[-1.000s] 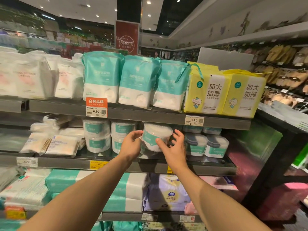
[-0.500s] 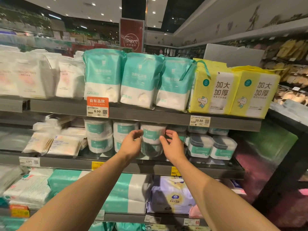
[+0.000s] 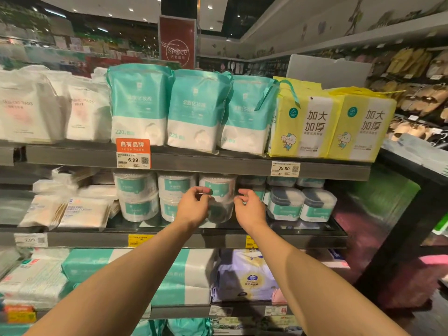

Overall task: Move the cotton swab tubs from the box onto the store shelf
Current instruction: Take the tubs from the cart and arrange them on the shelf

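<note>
- The upper shelf's edge hangs just above the top cotton swab tub, so you have hardly any room over it.
- A neighbouring tub stack stands just beside it on the left.
- Rectangular lidded tubs wall off the right.
- The middle shelf's front strip gives you passage.

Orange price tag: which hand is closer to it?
Left. The left hand is below the orange price tag and a bit to its right; the right hand is farther right.
</note>
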